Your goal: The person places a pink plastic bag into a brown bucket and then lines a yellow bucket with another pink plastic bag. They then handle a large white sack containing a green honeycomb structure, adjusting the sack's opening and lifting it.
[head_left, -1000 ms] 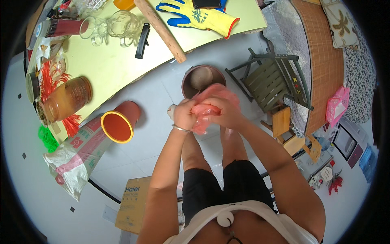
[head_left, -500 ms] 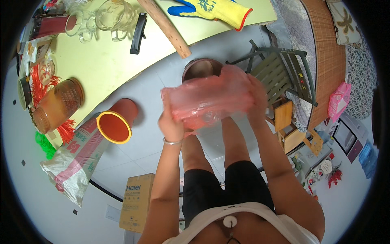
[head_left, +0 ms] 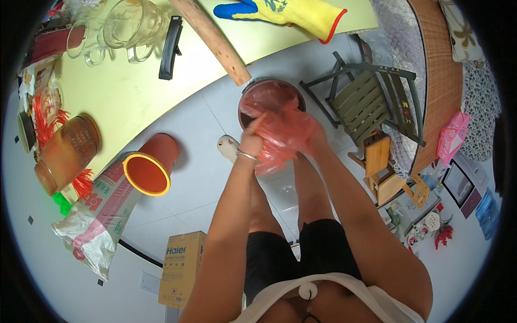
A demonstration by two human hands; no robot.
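Note:
A thin, see-through red plastic bag (head_left: 285, 132) hangs bunched between my hands, its far part drooping into the mouth of a dark reddish-brown bin (head_left: 302, 102) on the floor. My left hand (head_left: 251, 143), with a silver bangle at the wrist, is closed on the bag's left side. On the opposite side my right hand (head_left: 316, 137) grips the bag, its fingers largely covered by the red film. The bin stands just beyond my feet, under the bag.
A yellow-green table (head_left: 129, 97) carries a wooden stick (head_left: 215, 40), a yellow-blue glove (head_left: 296, 16), glass mugs (head_left: 132, 27) and a brown jar (head_left: 70, 151). Left stands a red bucket (head_left: 156, 161) with a yellow rim. A folding chair (head_left: 366, 99) is right of the bin.
Both hands have moved closer together and the bag, stretched wide before, is now gathered. Its far part has dropped into the bin's mouth.

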